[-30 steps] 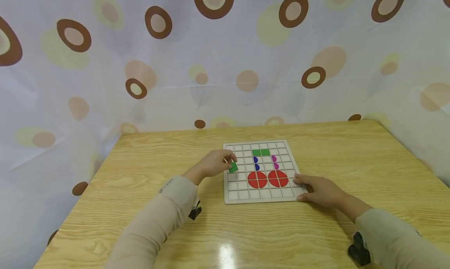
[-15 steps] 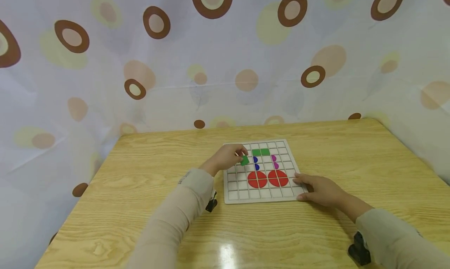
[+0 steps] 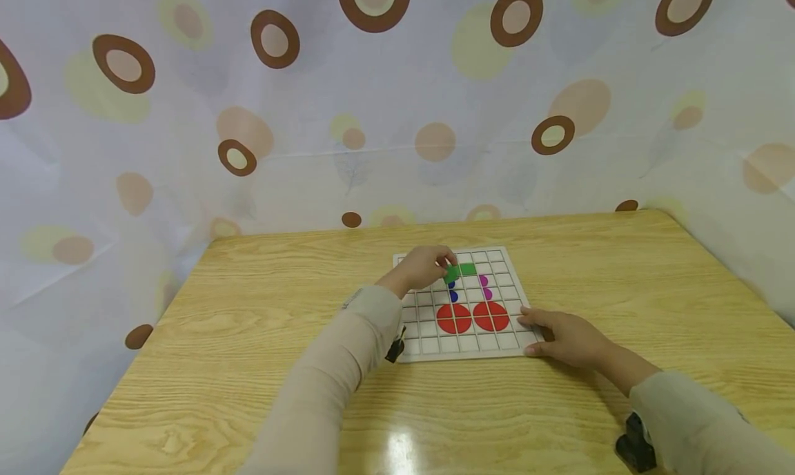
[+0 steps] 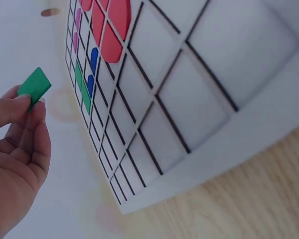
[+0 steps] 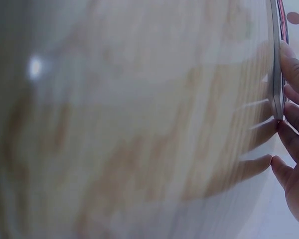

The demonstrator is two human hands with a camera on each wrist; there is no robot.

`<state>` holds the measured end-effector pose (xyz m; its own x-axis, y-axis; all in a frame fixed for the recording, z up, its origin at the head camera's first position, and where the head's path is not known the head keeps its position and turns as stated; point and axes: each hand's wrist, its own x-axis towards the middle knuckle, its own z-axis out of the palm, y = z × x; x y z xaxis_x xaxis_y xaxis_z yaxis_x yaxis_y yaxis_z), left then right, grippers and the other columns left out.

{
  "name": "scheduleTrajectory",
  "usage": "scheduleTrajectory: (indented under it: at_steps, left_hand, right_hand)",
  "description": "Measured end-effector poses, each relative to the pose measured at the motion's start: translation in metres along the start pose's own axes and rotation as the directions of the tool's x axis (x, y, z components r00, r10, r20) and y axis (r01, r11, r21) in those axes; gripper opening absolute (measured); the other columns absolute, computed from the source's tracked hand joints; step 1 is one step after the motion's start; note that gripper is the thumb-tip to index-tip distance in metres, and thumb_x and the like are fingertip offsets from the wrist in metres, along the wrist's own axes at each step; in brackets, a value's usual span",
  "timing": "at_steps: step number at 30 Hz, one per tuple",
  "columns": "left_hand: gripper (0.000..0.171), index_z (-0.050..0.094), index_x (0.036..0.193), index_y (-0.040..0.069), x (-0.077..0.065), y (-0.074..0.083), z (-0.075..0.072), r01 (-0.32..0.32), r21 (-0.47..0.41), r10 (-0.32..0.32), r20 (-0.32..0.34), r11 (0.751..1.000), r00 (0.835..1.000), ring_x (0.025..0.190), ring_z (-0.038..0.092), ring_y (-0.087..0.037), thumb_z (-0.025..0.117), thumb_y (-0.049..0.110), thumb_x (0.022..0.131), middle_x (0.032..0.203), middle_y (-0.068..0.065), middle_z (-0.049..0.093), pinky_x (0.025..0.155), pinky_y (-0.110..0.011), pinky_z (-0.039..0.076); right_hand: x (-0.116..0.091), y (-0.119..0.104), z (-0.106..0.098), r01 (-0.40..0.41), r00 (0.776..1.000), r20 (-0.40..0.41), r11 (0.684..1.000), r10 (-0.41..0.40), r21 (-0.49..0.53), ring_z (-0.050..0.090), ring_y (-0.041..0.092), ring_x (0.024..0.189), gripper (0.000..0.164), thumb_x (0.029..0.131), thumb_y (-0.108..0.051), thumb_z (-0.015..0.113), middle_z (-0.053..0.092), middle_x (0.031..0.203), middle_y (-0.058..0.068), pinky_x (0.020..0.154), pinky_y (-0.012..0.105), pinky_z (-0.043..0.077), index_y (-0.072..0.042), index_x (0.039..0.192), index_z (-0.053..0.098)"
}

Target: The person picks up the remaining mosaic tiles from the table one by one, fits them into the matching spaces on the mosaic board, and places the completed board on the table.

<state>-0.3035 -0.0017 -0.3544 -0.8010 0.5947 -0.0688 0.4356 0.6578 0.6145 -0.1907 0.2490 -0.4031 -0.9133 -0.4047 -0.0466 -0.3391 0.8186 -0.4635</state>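
My left hand (image 3: 422,266) pinches a small green square tile (image 4: 35,87) between thumb and fingers, above the back of a white grid board (image 3: 431,346). In the left wrist view the tile is tilted and apart from the board. Two green squares (image 3: 467,269) lie side by side in the back rows; the held tile partly covers the left one in the head view. Blue half-rounds (image 3: 454,296), magenta half-rounds (image 3: 487,294) and two red circles (image 3: 491,316) made of quarter pieces lie nearer. My right hand (image 3: 571,338) holds the board's near right corner, thumb at the front edge.
The board lies flat on a wooden table (image 3: 248,309). A patterned cloth (image 3: 397,178) hangs behind the table and along its sides. Black wrist devices (image 3: 635,444) sit under both sleeves.
My left hand has carried the green tile rightward and back, from the board's left side to near the green squares. The right hand stays at the corner.
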Motion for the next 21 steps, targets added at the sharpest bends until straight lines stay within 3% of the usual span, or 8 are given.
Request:
scheduleTrajectory:
  at_steps: [10, 21]
  left_hand:
    - [0.028, 0.058, 0.108, 0.011, 0.020, 0.009, 0.006, -0.030, 0.058, 0.030, -0.007, 0.998, 1.000, 0.089, 0.050, -0.015, 0.043, 0.001, 0.087, 0.099, -0.004, 0.055, 0.069, -0.022, 0.041]
    - [0.029, 0.059, 0.109, 0.013, 0.039, 0.016, 0.021, 0.000, 0.057, 0.002, -0.033, 0.998, 0.999, 0.090, 0.050, -0.014, 0.040, 0.004, 0.090, 0.104, -0.005, 0.056, 0.064, -0.020, 0.039]
  right_hand:
    - [0.001, 0.000, -0.001, 0.024, 1.000, -0.002, 1.000, -0.024, -0.008, 0.034, 0.038, 0.116, 0.063, 0.074, -0.042, 0.061, 0.040, 0.127, 0.019, 0.090, 0.049, 0.028, -0.001, 0.120, 0.049]
    - [0.002, 0.000, 0.001, -0.003, 1.000, 0.003, 1.000, 0.003, 0.011, 0.033, 0.037, 0.116, 0.063, 0.074, -0.042, 0.062, 0.040, 0.128, 0.018, 0.090, 0.050, 0.028, -0.002, 0.120, 0.050]
